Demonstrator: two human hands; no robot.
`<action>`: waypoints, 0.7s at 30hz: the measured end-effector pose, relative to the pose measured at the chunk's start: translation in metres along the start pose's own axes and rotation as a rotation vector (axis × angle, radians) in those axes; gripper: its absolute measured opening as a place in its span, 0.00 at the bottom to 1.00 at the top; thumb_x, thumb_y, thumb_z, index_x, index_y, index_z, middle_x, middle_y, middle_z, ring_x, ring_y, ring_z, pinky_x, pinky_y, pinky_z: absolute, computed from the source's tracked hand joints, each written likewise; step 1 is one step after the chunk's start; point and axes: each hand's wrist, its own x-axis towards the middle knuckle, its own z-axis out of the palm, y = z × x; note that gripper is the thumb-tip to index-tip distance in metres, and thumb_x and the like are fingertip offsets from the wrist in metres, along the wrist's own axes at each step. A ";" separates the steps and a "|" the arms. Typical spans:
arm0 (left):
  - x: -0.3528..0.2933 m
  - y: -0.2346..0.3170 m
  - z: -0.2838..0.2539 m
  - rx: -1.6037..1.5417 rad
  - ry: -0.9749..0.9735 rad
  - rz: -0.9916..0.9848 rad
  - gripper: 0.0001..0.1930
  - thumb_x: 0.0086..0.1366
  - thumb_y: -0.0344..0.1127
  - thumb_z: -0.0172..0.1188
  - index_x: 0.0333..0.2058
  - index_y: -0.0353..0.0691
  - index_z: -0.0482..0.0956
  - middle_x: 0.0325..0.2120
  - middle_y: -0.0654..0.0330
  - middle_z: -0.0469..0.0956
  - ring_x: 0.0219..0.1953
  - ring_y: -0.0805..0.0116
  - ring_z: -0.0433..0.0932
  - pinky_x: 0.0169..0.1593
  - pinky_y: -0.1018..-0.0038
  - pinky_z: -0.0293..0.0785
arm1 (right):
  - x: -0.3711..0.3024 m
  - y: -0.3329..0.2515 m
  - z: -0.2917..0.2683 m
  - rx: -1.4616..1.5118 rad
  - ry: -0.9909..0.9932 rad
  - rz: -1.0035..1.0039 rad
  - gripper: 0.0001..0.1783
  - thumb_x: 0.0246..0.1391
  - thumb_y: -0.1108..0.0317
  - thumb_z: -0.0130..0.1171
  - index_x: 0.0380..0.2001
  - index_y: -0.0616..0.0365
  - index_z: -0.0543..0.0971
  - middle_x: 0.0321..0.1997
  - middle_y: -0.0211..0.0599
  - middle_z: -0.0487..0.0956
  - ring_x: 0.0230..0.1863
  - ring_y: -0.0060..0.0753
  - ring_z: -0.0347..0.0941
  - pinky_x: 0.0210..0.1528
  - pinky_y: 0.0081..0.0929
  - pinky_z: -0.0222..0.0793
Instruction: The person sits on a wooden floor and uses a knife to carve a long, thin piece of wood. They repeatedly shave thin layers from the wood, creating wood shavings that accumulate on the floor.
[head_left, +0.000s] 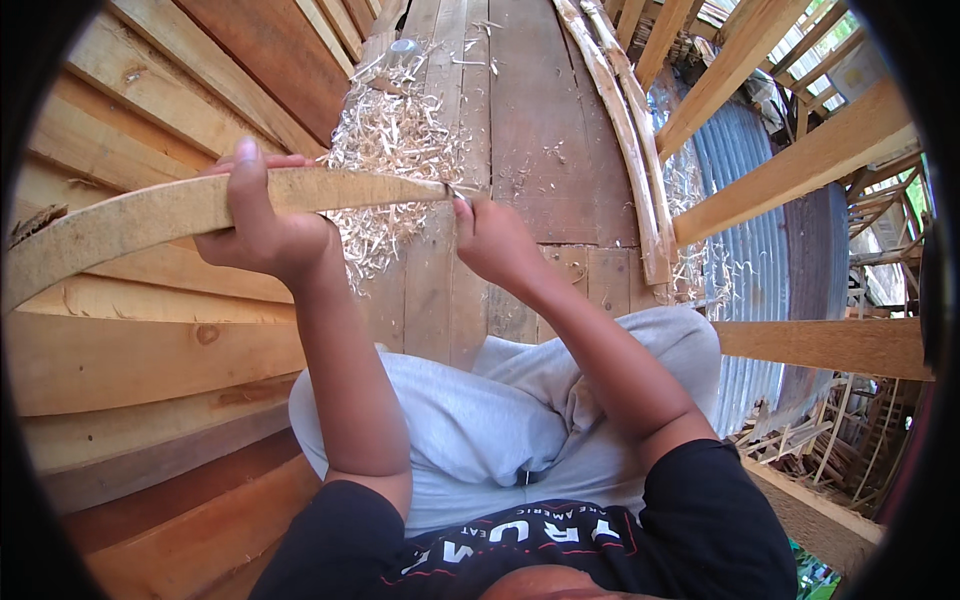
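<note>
A long, flat strip of pale wood (130,215) runs from the left edge of view to the middle, narrowing toward its right end. My left hand (275,230) is closed around it, thumb up over the near face and fingers behind. At the narrow tip, my right hand (497,243) makes a fist around what looks like a small knife (457,194). Only a short dark bit of its blade shows, touching the wood's end; the handle is hidden in the fist. A heap of curled wood shavings (385,135) lies on the floor beyond and beneath the strip.
Stacked boards (150,350) form a wall close on my left. Two peeled poles (625,140) lie along the right of the plank floor (540,150). Past them stand slanting timber posts (790,165) and corrugated metal sheets (745,270). A small glass-like container (403,50) rests by the shavings.
</note>
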 end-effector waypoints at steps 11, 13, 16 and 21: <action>-0.008 0.009 0.014 0.091 0.105 -0.038 0.12 0.55 0.30 0.62 0.32 0.28 0.70 0.18 0.55 0.72 0.19 0.64 0.74 0.24 0.69 0.74 | -0.001 -0.010 -0.010 0.024 -0.020 0.008 0.23 0.66 0.58 0.44 0.32 0.70 0.79 0.31 0.65 0.79 0.37 0.65 0.77 0.42 0.53 0.71; -0.009 0.006 0.016 0.087 0.110 0.007 0.10 0.55 0.29 0.62 0.30 0.28 0.71 0.17 0.55 0.73 0.16 0.67 0.74 0.23 0.72 0.74 | 0.016 0.030 0.006 0.093 0.032 0.093 0.23 0.65 0.59 0.46 0.34 0.72 0.79 0.29 0.67 0.78 0.37 0.68 0.76 0.41 0.54 0.70; -0.010 0.006 0.014 0.056 0.109 -0.031 0.09 0.55 0.28 0.62 0.26 0.30 0.71 0.16 0.54 0.74 0.15 0.68 0.74 0.22 0.74 0.74 | 0.020 0.054 0.014 -0.063 -0.008 0.158 0.23 0.65 0.59 0.46 0.34 0.72 0.79 0.29 0.67 0.78 0.36 0.68 0.76 0.41 0.54 0.70; -0.008 0.007 0.015 0.091 0.137 -0.022 0.10 0.55 0.30 0.62 0.27 0.30 0.70 0.16 0.55 0.72 0.17 0.66 0.73 0.25 0.71 0.74 | 0.007 0.003 -0.002 0.110 -0.019 0.087 0.24 0.65 0.58 0.45 0.33 0.73 0.79 0.30 0.68 0.78 0.37 0.69 0.76 0.42 0.55 0.71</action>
